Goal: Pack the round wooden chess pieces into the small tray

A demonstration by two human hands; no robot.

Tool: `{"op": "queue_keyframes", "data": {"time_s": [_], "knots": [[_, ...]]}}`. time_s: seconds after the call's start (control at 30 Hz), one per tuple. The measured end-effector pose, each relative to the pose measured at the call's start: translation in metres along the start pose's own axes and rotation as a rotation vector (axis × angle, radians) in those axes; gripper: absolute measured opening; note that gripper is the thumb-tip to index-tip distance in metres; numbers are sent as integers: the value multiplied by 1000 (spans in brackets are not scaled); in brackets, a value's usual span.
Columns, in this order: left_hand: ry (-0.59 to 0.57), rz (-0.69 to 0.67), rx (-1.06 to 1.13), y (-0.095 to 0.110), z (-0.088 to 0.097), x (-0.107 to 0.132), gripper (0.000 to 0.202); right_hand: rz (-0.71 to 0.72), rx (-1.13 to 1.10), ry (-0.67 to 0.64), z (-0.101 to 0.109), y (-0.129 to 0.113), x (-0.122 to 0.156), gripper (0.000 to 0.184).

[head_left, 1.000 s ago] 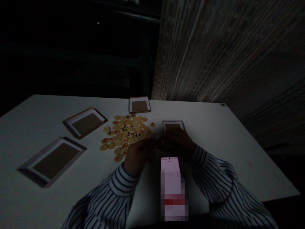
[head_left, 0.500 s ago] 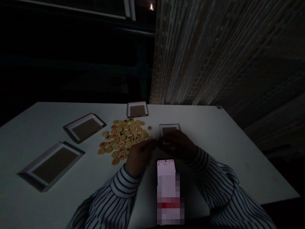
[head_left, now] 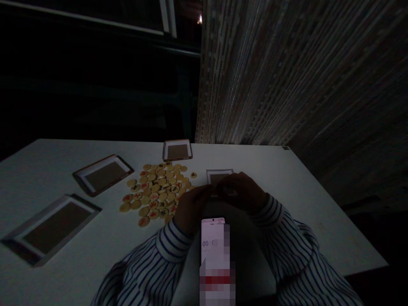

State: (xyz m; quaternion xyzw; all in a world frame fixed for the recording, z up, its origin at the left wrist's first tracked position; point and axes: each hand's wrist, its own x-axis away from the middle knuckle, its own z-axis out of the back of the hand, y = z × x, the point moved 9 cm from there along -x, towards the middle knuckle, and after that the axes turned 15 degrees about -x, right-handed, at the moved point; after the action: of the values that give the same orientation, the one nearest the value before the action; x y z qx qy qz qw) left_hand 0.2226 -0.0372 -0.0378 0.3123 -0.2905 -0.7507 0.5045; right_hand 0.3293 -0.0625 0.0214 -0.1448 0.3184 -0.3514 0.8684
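Observation:
The scene is very dim. My left hand (head_left: 191, 208) and my right hand (head_left: 244, 192) meet fingertip to fingertip just above a lit phone (head_left: 214, 242) that stands in front of me. Both hands look closed around something small and dark between them; I cannot make out what it is. Left of my left hand lies a heap of several round wooden game discs (head_left: 156, 191) with red and black marks. A small tray (head_left: 219, 176) sits right behind my hands, partly hidden by them. My sleeves are striped.
On the white table (head_left: 302, 199) lie three more shallow trays: a small one (head_left: 177, 150) behind the discs, a larger one (head_left: 102, 174) to the left, and another large one (head_left: 51, 227) at the near left. A ribbed wall (head_left: 287, 72) rises behind the table's right side.
The view has swung slightly right and down, so everything sits a little further left. My hands stay together above the phone; the discs and trays have not moved.

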Motion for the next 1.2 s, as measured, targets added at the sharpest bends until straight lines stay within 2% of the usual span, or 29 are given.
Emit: {"op": "queue_keyframes", "data": {"time_s": [0.07, 0.17, 0.23, 0.3, 0.5, 0.63, 0.97, 1.2], "knots": [[70, -80, -179, 0, 0, 0, 28, -90, 51, -34, 4, 11, 2, 15], [152, -308, -442, 9, -7, 3, 25, -218, 99, -63, 11, 28, 8, 16], [169, -417, -561, 10, -14, 5, 25, -243, 84, -56, 15, 36, 12, 18], [169, -470, -643, 9, -20, 5, 25, -251, 67, -34, 19, 44, 16, 22], [142, -497, -754, 1, -34, 0, 19, -310, 89, -74, 21, 66, 23, 29], [112, -499, -789, -3, -40, 0, 20, -350, 136, -175, 17, 73, 21, 22], [80, -502, -798, -6, -39, -1, 18, -508, 95, -353, -2, 99, 24, 20], [49, -488, -828, -8, -38, 1, 18, -546, 97, -447, -11, 100, 28, 22]]}}
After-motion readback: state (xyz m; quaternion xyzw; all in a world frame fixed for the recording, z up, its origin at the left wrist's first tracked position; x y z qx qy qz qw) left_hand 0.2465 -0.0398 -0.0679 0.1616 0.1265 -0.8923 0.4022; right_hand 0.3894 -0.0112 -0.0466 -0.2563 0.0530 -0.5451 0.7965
